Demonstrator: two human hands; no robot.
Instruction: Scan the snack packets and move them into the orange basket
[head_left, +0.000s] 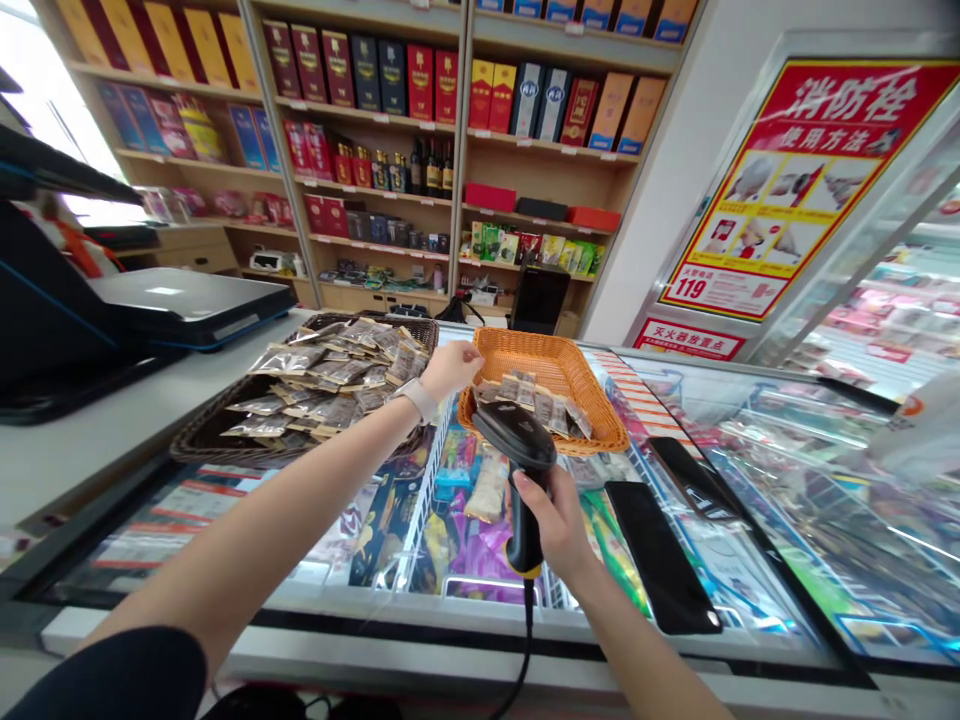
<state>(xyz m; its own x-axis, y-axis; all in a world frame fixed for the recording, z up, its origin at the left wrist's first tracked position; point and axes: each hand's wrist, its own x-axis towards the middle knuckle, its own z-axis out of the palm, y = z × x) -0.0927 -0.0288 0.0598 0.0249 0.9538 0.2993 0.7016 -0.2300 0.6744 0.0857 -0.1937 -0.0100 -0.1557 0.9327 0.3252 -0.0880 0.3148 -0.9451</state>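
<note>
My right hand (559, 520) is wrapped round the grip of a black barcode scanner (517, 435) with yellow trim, and a cable runs down from its handle. The scanner's head covers part of the near left rim of an orange wicker basket (600, 400), where small clear-and-brown packets (536, 395) lie in a row. At that basket's left edge is my left hand (451, 368), a pale watch on its wrist. Its fingers are closed together; anything between them is too small or hidden to make out. Left of it, a dark wicker basket (199, 425) is heaped with similar packets (337, 360).
Both baskets rest on a glass-topped freezer (300, 580) holding colourful packages. Two black phones (660, 555) lie on the glass to the right. A weighing scale (195, 300) stands on the left counter. Shelves of boxed bottles (367, 75) line the back wall.
</note>
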